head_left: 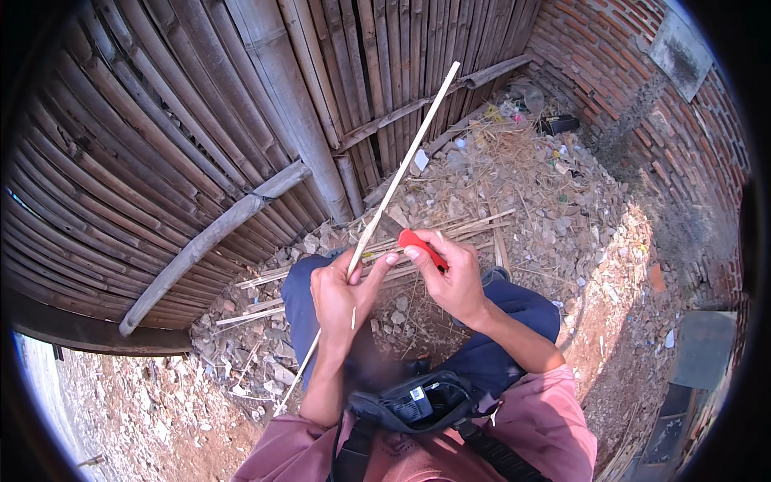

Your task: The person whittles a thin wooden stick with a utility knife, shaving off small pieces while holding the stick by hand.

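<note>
A long pale strip of split bamboo [414,149] slants up and away from my left hand [337,289], which is closed around it. The strip's lower end comes out below that hand, beside my left forearm. My right hand [459,281] grips a red-handled knife [413,239]. Its dark blade points toward the strip just above my left hand and appears to touch it. My left thumb reaches toward the knife handle. A small pale shaving [353,319] shows at my left wrist. Beyond my hands, several more bamboo strips [479,223] lie on the ground.
A bamboo slat wall [161,136] with a thick post [281,88] rises at the left and ahead. At the right stands a brick wall [610,64]. Stony rubble [562,209] covers the ground around my bent legs. A black waist bag [450,394] hangs open at my lap.
</note>
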`<state>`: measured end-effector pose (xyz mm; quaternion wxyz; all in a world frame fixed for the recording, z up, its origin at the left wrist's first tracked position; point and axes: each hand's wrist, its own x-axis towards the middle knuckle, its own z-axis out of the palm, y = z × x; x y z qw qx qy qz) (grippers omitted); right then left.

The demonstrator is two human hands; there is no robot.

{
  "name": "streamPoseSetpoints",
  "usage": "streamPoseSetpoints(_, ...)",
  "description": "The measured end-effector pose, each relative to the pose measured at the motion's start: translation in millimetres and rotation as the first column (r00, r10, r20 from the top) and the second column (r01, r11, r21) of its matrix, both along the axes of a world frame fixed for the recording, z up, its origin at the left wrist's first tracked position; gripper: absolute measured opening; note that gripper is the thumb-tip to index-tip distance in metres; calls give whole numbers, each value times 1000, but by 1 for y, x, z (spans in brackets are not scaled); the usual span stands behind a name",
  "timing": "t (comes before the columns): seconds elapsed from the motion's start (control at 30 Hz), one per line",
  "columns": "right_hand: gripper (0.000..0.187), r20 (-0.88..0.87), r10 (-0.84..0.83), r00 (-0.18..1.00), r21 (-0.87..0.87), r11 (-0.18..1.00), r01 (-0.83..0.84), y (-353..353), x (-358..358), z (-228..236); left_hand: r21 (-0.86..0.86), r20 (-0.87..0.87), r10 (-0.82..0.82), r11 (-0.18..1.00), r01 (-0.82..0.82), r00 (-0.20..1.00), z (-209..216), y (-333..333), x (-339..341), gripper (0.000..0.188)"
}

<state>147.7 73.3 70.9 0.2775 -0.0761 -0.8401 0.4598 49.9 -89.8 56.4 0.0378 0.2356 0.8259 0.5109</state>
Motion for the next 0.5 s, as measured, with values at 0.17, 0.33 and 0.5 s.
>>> streamPoseSetpoints(0.17,24,-40,-47,998,-215,976,38,25,-6,-5,66,55,-72,995,68,996,-4,1,-3,57)
streamPoseSetpoints(0.33,28,31,86,996,-79,993,-83,43,-1,-7,62,109,-126,991,119,986,-1,-2,-4,51)
streamPoseSetpoints(0.5,31,113,252,961,72,963,-261,28,-1,-4,100,134,-229,971,217,964,-3,-4,-5,42)
